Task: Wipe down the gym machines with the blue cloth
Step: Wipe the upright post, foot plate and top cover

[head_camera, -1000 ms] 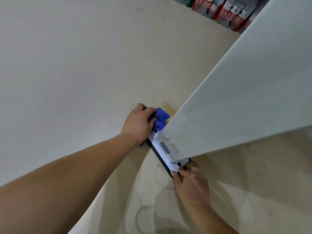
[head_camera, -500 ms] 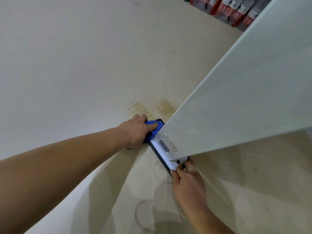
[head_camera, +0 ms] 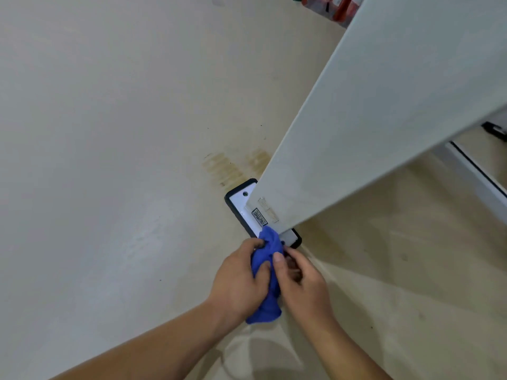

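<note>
The blue cloth (head_camera: pixel 267 281) is bunched between both hands just in front of the machine's white foot plate (head_camera: pixel 242 208), its top end touching the plate's near end. My left hand (head_camera: pixel 237 281) grips the cloth from the left. My right hand (head_camera: pixel 300 281) pinches it from the right with thumb and fingers. The foot plate has a black rubber rim, a bolt hole and a small QR label. A wide white frame beam (head_camera: pixel 384 119) of the machine rises from the plate toward the upper right.
The cream floor (head_camera: pixel 109 160) carries brownish stain marks (head_camera: pixel 222 167) beyond the plate. Another white machine rail with a black edge (head_camera: pixel 480 174) lies at right. Red and grey items (head_camera: pixel 337 9) stand at the top edge.
My left hand has drawn the cloth from the plate's far end back to its near end. My right hand has left the plate's corner and taken hold of the cloth.
</note>
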{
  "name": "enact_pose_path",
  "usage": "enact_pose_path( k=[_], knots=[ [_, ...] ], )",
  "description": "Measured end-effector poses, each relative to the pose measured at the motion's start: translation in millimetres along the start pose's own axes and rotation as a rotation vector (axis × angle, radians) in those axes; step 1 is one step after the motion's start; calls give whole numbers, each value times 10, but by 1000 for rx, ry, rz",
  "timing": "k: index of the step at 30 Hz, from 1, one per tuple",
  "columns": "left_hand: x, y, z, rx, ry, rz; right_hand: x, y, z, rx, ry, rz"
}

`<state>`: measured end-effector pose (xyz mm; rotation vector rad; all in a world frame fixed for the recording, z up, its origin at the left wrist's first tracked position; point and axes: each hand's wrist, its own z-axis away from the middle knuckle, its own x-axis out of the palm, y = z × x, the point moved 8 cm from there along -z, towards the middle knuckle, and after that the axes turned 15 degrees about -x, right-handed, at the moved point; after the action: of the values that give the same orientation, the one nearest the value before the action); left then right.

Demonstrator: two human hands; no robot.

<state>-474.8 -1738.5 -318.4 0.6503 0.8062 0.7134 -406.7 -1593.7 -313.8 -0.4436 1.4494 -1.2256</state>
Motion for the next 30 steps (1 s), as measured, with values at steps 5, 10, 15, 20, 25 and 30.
enact_pose_path(
  k=[5,10,15,20,25,30],
  knots=[
    [138,0,43,-51,-240,115,-48,306,129,330,156,-285],
    [-283,62,-407,181,101,-320,-562,144,-226,216,387,-26],
    [-216,180,-611,336,127,-703,-233,76,-623,75,194,122],
    [-228,67,-619,390,164,-815,-49,130,-527,-2,36,427],
    [-184,20,-610,430,171,-897,120,18,-305,-180,-8,534],
    [-221,-35,-666,423,147,-898,-293,237,-842,110,120,497]
  ],
)
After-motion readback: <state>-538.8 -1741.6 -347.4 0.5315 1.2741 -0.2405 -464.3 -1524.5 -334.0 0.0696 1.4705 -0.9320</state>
